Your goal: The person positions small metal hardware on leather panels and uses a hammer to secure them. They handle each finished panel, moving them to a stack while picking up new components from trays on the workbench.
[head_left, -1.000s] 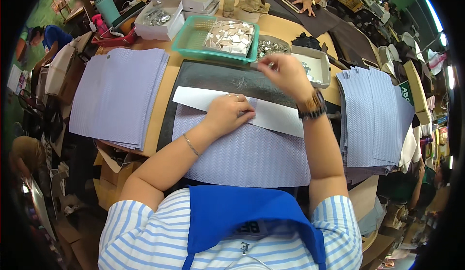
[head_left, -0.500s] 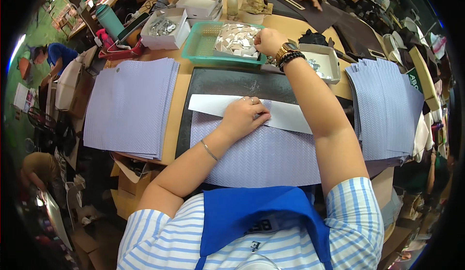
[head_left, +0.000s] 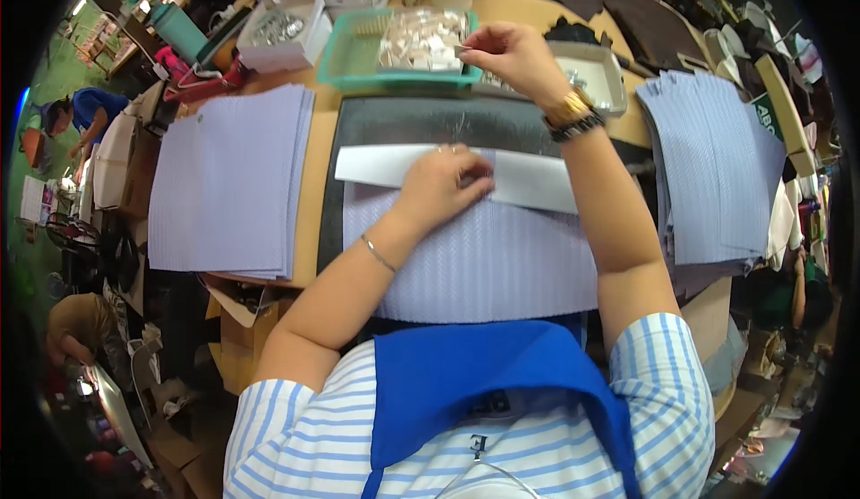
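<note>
My left hand (head_left: 441, 185) presses flat on a white paper strip (head_left: 528, 181) that lies across the top of a pale blue fabric piece (head_left: 484, 262) on a dark mat (head_left: 403, 123). My right hand (head_left: 511, 55) is stretched out to the green tray (head_left: 345, 64) of small clear packets and pinches one small packet (head_left: 461, 49) at the tray's right rim. A watch and a bead bracelet are on that wrist.
Stacks of pale blue fabric pieces lie at the left (head_left: 228, 190) and the right (head_left: 717, 176). A grey tray (head_left: 605, 73) stands beside the green one, and white boxes (head_left: 282, 29) are behind. Other people work at the far left and at the top.
My right hand has gone from above the mat out to the green tray and closed on a small packet. My left hand stays on the white strip.
</note>
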Demonstrator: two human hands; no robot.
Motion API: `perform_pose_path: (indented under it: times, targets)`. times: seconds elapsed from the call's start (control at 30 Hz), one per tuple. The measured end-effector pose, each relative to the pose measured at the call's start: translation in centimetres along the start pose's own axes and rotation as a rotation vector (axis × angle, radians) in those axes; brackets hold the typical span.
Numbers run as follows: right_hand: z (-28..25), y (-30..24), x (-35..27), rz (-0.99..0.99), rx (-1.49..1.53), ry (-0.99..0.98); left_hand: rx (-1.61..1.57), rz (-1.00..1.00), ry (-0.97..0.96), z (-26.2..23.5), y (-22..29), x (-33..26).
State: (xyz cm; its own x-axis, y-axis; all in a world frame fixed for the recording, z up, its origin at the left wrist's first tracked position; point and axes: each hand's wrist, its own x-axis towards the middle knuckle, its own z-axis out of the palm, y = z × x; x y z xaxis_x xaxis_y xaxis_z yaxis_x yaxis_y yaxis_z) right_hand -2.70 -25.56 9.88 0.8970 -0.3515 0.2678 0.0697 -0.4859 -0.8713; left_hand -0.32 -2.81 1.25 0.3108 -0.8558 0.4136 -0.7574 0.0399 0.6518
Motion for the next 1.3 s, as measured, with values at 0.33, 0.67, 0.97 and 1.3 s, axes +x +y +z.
perform_pose_path:
  times: [0.33, 0.67, 0.97, 1.3]
  targets:
    - [2.2, 1.5, -15.5, 0.272, 0.185, -0.08, -0.429, -0.191, -0.071, -0.2, 0.3, 0.7]
    - [1.6, 1.9, -15.9, 0.245, 0.168, -0.124, -0.367, -0.312, -0.029, 0.3, 0.1, 0.5]
    - [1.9, 3.0, -15.7, 0.3, 0.206, -0.061, -0.379, -0.345, -0.08, 0.2, 0.2, 0.5]
    - [2.7, 3.6, -15.8, 0.197, 0.186, -0.013, -0.315, -0.258, 0.04, 0.8, 0.0, 0.3]
